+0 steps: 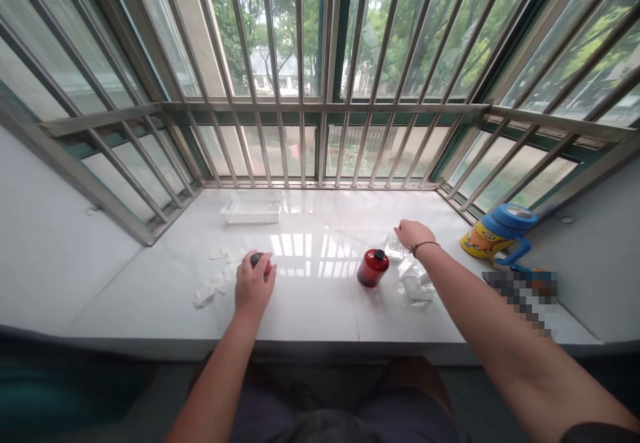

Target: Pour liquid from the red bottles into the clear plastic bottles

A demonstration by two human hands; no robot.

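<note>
My left hand (253, 283) is closed over a small red bottle with a dark cap (261, 262) on the white sill (310, 296). A second red bottle with a black cap (373, 268) stands upright near the middle. My right hand (413, 233) reaches past it, fingers curled down on a clear plastic bag (395, 248); what the fingers grip is hard to see. More clear plastic wrappers (415, 286) lie under my right forearm. Several small white pieces (217, 276) lie left of my left hand.
A white mesh basket (253, 207) sits at the back left by the window bars (320, 143). A yellow and blue jug (497, 231) lies at the right edge, with a blurred patch in front of it. The sill's front edge runs just below my wrists.
</note>
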